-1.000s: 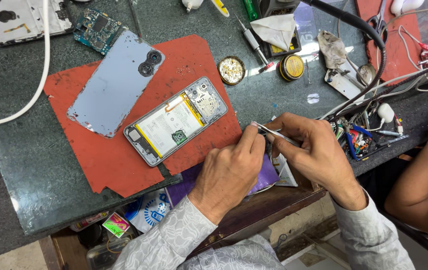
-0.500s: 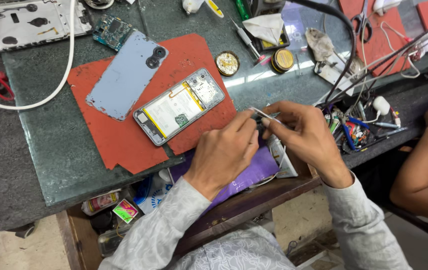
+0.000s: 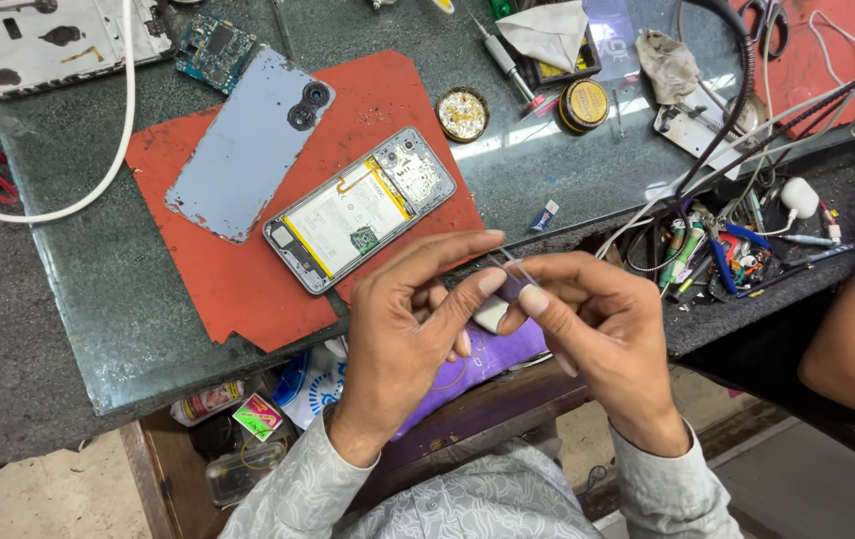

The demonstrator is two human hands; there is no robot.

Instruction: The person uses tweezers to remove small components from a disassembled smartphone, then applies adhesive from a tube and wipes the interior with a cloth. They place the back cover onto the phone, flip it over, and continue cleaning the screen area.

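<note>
While a small dark part (image 3: 509,282) was pinched between left hand (image 3: 410,321) and right hand (image 3: 592,317), opened phone (image 3: 360,208) lay far-left, on red mat (image 3: 238,284).

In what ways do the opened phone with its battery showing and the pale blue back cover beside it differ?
The opened phone shows a white battery, a yellow strip and small parts inside; the pale blue back cover is one plain smooth surface with two dark camera rings. The phone lies nearer the person's hands, the cover farther away. Both lie flat on the red mat, tilted the same way.
</note>
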